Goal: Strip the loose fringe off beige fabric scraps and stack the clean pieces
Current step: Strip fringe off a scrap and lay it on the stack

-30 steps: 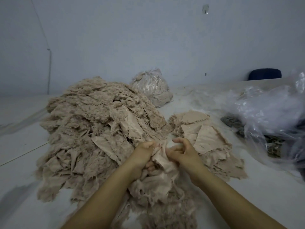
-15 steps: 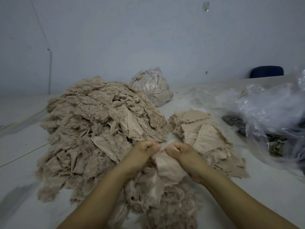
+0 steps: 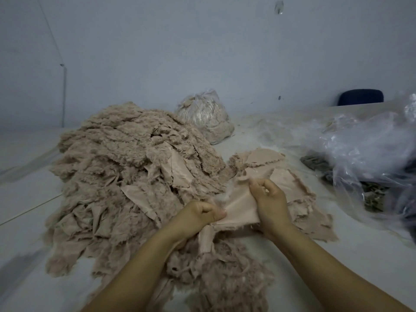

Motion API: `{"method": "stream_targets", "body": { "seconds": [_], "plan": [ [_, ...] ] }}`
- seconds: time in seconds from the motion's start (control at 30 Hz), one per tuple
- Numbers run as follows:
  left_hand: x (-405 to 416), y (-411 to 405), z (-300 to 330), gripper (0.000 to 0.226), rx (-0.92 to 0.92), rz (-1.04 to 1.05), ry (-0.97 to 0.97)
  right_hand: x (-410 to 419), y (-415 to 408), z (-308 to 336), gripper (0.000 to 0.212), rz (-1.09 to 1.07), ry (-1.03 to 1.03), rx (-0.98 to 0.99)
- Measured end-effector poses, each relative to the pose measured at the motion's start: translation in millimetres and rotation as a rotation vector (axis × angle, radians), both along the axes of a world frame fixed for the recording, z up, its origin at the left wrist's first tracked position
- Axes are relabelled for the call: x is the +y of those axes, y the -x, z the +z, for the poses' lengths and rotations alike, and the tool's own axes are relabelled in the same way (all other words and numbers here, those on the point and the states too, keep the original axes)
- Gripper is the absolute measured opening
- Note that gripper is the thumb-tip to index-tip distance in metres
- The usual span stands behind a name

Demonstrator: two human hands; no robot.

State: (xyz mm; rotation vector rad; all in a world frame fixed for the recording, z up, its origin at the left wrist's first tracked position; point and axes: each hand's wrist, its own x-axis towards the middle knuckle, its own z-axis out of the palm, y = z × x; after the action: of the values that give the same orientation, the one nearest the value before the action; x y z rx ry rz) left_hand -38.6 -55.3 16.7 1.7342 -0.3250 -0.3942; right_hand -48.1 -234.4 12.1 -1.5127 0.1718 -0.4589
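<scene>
On the pale table [image 3: 337, 255], both hands have drawn apart, left hand [image 3: 198, 216] and right hand [image 3: 269, 199] gripping the scrap [image 3: 242, 204], tearing fringe free.

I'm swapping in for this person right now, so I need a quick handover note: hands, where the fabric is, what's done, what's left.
Left hand: pinches the near edge of the scrap.
Right hand: grips the same scrap's far edge, stretching it between the hands.
Big pile of fringed scraps lies to the left; loose fringe sits in front.
Done: a small stack of clean pieces on the right.
Left: finish this scrap, stack it, then work through the pile.
</scene>
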Motion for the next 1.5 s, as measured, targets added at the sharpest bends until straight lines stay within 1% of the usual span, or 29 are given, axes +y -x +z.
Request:
{"method": "stream_targets", "body": {
  "seconds": [0.1,0.2,0.23,0.3,0.37,0.43,0.5,0.53,0.6,0.7,0.73,0.8,0.83,0.87,0.93,0.97,1.0,1.03,1.1,1.13,1.17,1.2,1.23,1.27,1.33,1.37,1.4,1.43,1.5],
  "plan": [
    [2.7,1.8,3.9,0.016,-0.049,-0.027,-0.008,-15.5,-4.5,-3.1,0.027,-0.089,0.119,-0.002],
    [8.0,-1.5,5.2,0.027,-0.089,-0.021,-0.017,-28.8,-11.5,4.7,0.024,-0.137,0.21,0.014],
    [10.0,-3.1,4.4,0.026,-0.093,-0.05,-0.022,-33.1,-14.1,8.6,0.025,-0.155,0.243,0.005],
    [10.7,-2.5,5.8,0.015,-0.087,-0.126,-0.036,-39.8,-17.4,16.7,0.026,-0.165,0.282,-0.011],
    [9.2,-0.8,7.9,0.01,-0.088,-0.146,-0.043,-44.1,-19.7,20.8,0.026,-0.157,0.311,-0.006],
    [8.2,-2.0,7.8,0.01,-0.093,-0.129,-0.039,-46.1,-22.7,20.4,0.026,-0.137,0.308,0.014],
    [8.9,-1.9,9.9,0.008,-0.099,-0.148,-0.031,-47.8,-25.4,19.5,0.025,-0.163,0.286,0.036],
    [10.0,-2.0,11.0,0.012,-0.104,-0.151,-0.014,-49.6,-26.4,19.4,0.025,-0.192,0.271,0.038],
    [14.3,-5.2,9.7,0.028,-0.117,-0.087,0.018,-55.1,-27.4,19.0,0.025,-0.241,0.249,0.027],
    [23.3,-9.1,7.8,0.042,-0.093,-0.019,0.042,-61.3,-26.8,18.0,0.022,-0.225,0.231,0.021],
    [23.4,-8.1,8.9,0.041,-0.082,-0.036,0.037,-61.2,-26.1,18.3,0.021,-0.198,0.213,0.013],
    [18.7,-7.1,6.3,0.023,-0.034,-0.05,0.007,-56.2,-23.5,20.3,0.021,-0.134,0.163,-0.038],
    [13.3,-6.6,6.0,0.027,-0.021,-0.031,-0.024,-51.2,-21.8,21.2,0.022,-0.107,0.137,-0.073],
    [6.8,-5.3,6.0,0.036,-0.045,-0.011,-0.07,-45.0,-19.5,21.9,0.022,-0.086,0.108,-0.105],
    [-9.2,-1.8,8.1,0.042,-0.18,0.004,-0.164,-30.5,-16.0,22.7,0.022,-0.059,0.059,-0.145],
    [-16.6,-0.4,9.4,0.046,-0.216,0.017,-0.155,-22.8,-14.6,22.7,0.022,-0.053,0.036,-0.157],
    [-23.1,2.0,11.9,0.049,-0.153,0.058,-0.083,-16.0,-13.1,22.2,0.022,-0.053,0.017,-0.166],
    [-27.8,1.3,12.8,0.056,-0.008,0.107,0.03,-10.3,-12.0,20.6,0.022,-0.059,0.011,-0.176],
    [-35.8,-1.0,11.3,0.066,0.346,0.129,0.226,-1.3,-8.8,14.7,0.022,-0.054,0.032,-0.174],
    [-38.6,-0.4,10.9,0.066,0.488,0.117,0.292,2.7,-6.4,9.9,0.021,-0.037,0.047,-0.16],
    [-41.1,0.3,10.5,0.063,0.578,0.119,0.361,6.3,-4.4,4.0,0.02,-0.013,0.052,-0.144],
    [-43.0,0.4,10.3,0.056,0.621,0.142,0.437,9.5,-1.4,-1.9,0.02,0.023,0.045,-0.128],
    [-44.7,-0.9,10.1,0.047,0.62,0.19,0.528,11.7,1.5,-7.3,0.02,0.07,0.019,-0.116],
    [-45.6,-3.2,10.6,0.039,0.579,0.257,0.609,13.4,4.7,-11.9,0.022,0.128,-0.032,-0.107],
    [-44.4,-9.8,12.6,0.032,0.436,0.395,0.679,15.2,10.2,-16.1,0.034,0.214,-0.138,-0.066],
    [-42.7,-12.1,13.9,0.032,0.355,0.417,0.659,14.7,11.4,-15.4,0.039,0.225,-0.142,-0.026],
    [-41.4,-11.8,15.2,0.033,0.279,0.4,0.608,14.0,12.0,-12.0,0.039,0.235,-0.143,0.016],
    [-40.3,-11.3,15.1,0.034,0.205,0.366,0.526,12.6,11.4,-8.6,0.035,0.256,-0.168,0.053],
    [-39.3,-7.9,15.4,0.034,0.059,0.332,0.297,8.9,8.3,-1.8,0.031,0.304,-0.283,0.107]
  ]
}}
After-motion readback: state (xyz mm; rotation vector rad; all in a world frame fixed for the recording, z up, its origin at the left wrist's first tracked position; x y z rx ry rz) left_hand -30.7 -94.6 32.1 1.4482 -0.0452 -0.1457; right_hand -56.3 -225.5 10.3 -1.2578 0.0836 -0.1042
